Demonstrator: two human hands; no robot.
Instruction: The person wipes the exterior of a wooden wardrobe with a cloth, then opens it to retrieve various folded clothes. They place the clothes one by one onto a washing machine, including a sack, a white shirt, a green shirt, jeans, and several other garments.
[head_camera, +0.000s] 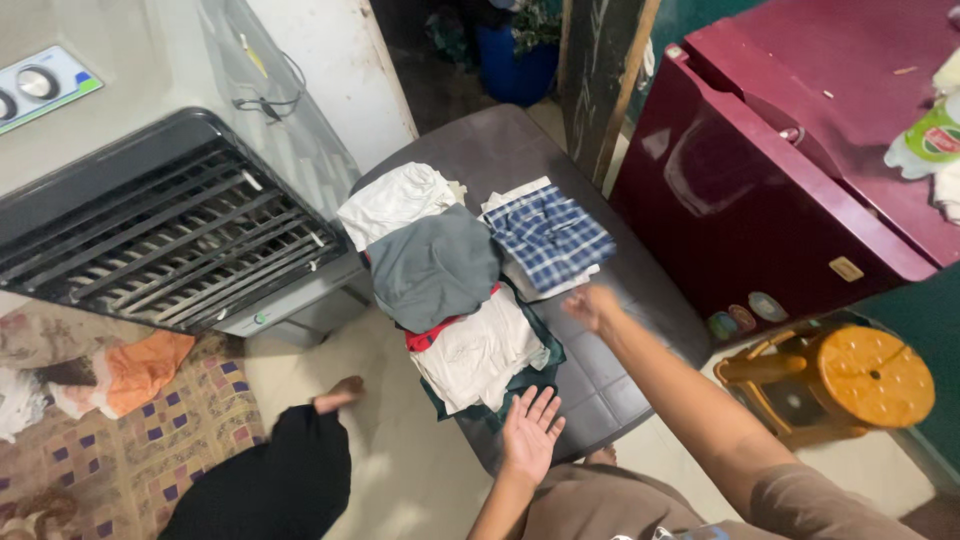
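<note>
The left hand (530, 432) lies open, fingers spread, at the 6 o'clock edge of the dark table (600, 385), just beside the pile of clothes (450, 290). The right hand (592, 305) hovers blurred at 3 o'clock of the pile; whether it grips anything I cannot tell. The folded blue checked cloth (550, 235) sits at its 12 o'clock, touching the pile's right side.
</note>
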